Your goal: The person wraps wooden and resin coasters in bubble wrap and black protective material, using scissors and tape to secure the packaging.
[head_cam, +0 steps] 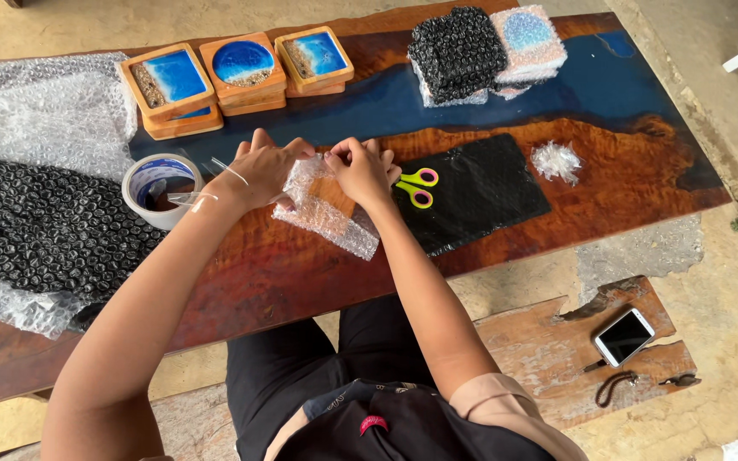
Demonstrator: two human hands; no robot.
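Note:
My left hand (265, 169) and my right hand (362, 171) both pinch the top edge of a square wooden coaster wrapped in clear bubble wrap (328, 213), which rests on the wooden table with a blue resin stripe (506, 94). A strip of clear tape (225, 169) sticks off my left hand. A roll of clear tape (161, 189) stands just left of my left wrist. Scissors with yellow and pink handles (418, 187) lie right of my right hand, on a sheet of black bubble wrap (480, 189).
Three stacks of wooden coasters with blue resin tops (238, 68) sit at the back left. Wrapped bundles (482, 49) lie at the back right. Black bubble wrap (40, 224) and clear bubble wrap (44, 102) cover the left end. A phone (624, 336) lies on the bench.

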